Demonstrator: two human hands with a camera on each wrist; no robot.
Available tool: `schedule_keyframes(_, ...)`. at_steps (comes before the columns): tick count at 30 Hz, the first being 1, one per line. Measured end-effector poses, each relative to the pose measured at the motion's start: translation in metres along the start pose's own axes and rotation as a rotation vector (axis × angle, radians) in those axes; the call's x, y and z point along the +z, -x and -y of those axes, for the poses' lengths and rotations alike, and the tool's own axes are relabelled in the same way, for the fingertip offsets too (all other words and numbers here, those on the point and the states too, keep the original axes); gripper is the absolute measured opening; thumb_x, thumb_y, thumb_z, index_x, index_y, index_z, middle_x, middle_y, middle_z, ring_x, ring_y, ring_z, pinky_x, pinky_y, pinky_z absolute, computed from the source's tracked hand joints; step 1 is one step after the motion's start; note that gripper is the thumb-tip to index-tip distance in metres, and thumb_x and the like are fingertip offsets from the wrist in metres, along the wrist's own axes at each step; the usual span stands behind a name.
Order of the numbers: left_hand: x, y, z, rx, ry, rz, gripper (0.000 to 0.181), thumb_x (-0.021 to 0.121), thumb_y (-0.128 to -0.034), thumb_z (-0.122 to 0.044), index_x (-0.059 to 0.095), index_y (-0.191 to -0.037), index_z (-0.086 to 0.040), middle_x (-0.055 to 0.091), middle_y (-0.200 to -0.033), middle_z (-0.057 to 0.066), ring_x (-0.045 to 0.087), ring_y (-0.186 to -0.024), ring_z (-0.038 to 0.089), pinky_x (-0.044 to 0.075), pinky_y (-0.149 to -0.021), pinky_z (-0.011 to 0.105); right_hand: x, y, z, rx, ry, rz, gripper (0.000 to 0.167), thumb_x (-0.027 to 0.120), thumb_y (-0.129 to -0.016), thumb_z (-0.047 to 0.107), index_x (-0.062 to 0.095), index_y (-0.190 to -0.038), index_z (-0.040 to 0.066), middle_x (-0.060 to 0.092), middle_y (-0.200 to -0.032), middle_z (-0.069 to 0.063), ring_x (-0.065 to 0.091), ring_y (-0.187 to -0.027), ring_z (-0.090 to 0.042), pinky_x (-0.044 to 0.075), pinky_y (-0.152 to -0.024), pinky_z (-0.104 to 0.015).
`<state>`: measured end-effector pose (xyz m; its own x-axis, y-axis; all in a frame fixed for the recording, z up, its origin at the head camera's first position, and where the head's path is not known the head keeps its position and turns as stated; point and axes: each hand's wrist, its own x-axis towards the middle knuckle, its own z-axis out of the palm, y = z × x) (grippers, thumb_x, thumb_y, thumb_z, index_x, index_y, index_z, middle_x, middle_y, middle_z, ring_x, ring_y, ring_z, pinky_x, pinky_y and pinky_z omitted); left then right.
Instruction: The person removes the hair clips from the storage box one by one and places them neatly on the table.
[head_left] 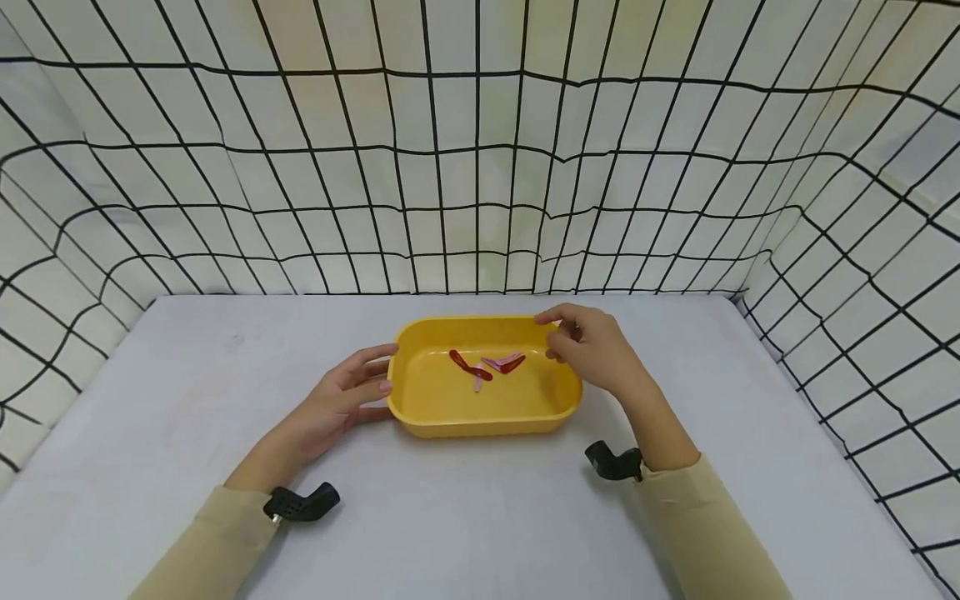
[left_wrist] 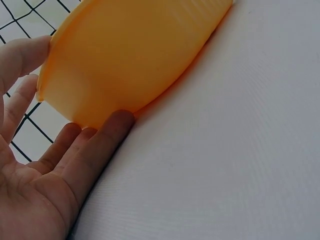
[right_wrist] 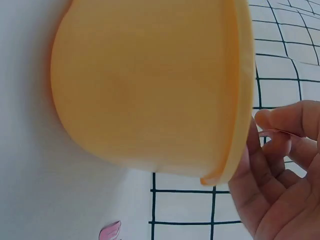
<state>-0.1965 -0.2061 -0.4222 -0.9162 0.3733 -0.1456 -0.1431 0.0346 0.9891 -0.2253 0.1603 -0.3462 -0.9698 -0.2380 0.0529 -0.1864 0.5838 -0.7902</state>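
Observation:
A yellow tray (head_left: 483,425) stands on the white table. Inside it lie several small, slim red (head_left: 512,364) and pink (head_left: 477,382) pieces that look like hair clips. My left hand (head_left: 347,392) touches the tray's left end, its fairly straight fingers spread along the rim and outer wall, as the left wrist view also shows. My right hand (head_left: 592,346) is at the tray's far right corner, one finger extended by the rim, the others bent. A thin pinkish edge shows by its thumb and fingertips in the right wrist view; whether they pinch something is unclear.
Black wire grid (head_left: 480,150) stands along the back and sides of the white table (head_left: 480,517). Each wrist carries a black camera mount (head_left: 302,503). In the right wrist view, a pink piece (right_wrist: 110,231) shows at the bottom edge, outside the tray.

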Motion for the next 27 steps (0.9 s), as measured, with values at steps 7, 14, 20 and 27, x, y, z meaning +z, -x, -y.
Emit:
schedule_keyframes(7, -0.001, -0.001, 0.002, 0.001, -0.001, 0.004, 0.057, 0.061, -0.1002, -0.019, 0.037, -0.152, -0.019, 0.032, -0.158, 0.016, 0.05, -0.132, 0.033, 0.055, -0.097, 0.043, -0.004, -0.002, -0.006, -0.025, 0.014, 0.005, 0.031, 0.046, -0.105, 0.017, 0.063, -0.131, 0.019, 0.067, -0.094, -0.009, 0.063, -0.08, -0.028, 0.06, -0.071, -0.036)
schedule_keyframes(14, 0.0, -0.001, 0.0, -0.007, -0.008, -0.002, 0.057, 0.061, -0.1003, -0.019, 0.037, -0.152, -0.02, 0.032, -0.158, 0.016, 0.049, -0.133, 0.033, 0.055, -0.097, 0.042, -0.01, -0.001, -0.008, -0.033, -0.009, -0.018, 0.031, 0.051, -0.104, 0.018, 0.062, -0.133, 0.021, 0.069, -0.106, -0.013, 0.056, -0.06, -0.035, 0.049, -0.043, -0.03)
schedule_keyframes(20, 0.001, -0.001, 0.001, -0.011, -0.003, 0.0, 0.057, 0.061, -0.1005, -0.019, 0.037, -0.152, -0.019, 0.032, -0.158, 0.016, 0.049, -0.133, 0.033, 0.055, -0.097, 0.043, -0.014, -0.001, -0.012, -0.018, -0.034, -0.055, 0.03, 0.059, -0.1, 0.018, 0.064, -0.13, 0.02, 0.068, -0.101, -0.008, 0.063, -0.082, -0.034, 0.058, -0.058, -0.033)
schedule_keyframes(27, 0.0, -0.002, 0.002, -0.001, 0.007, 0.012, 0.056, 0.059, -0.1009, -0.018, 0.036, -0.152, -0.018, 0.031, -0.158, 0.016, 0.051, -0.131, 0.032, 0.055, -0.097, 0.043, -0.022, -0.004, -0.022, -0.037, -0.059, -0.098, 0.029, 0.061, -0.099, 0.018, 0.065, -0.127, 0.018, 0.067, -0.101, -0.006, 0.066, -0.091, -0.036, 0.059, -0.069, -0.029)
